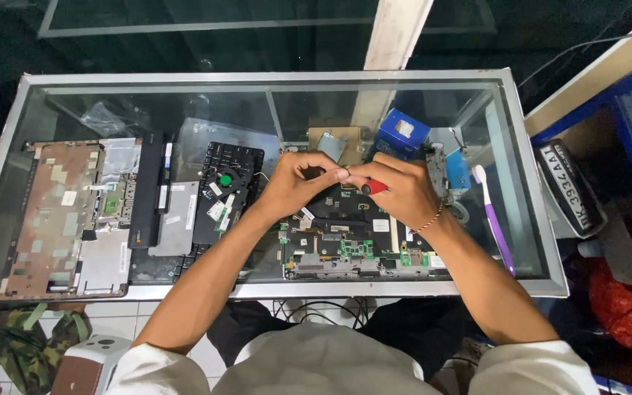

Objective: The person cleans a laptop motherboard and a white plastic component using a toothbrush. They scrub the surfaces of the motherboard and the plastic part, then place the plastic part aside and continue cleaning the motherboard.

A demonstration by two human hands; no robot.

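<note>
An opened laptop base with its green circuit board [363, 249] lies on a glass-topped counter [528, 219] in front of me. My right hand [396, 192] grips a red-handled screwdriver [373, 187] over the far part of the board. My left hand [295, 184] meets it there, fingertips pinched at the screwdriver's tip. Both hands hide the spot they touch.
Left of the board lie a black keyboard with a small fan [225, 192], a black battery [146, 192] and a laptop cover panel [67, 219]. A blue box [401, 133] and a purple toothbrush [494, 223] sit at right. A licence plate [570, 189] rests beyond the counter edge.
</note>
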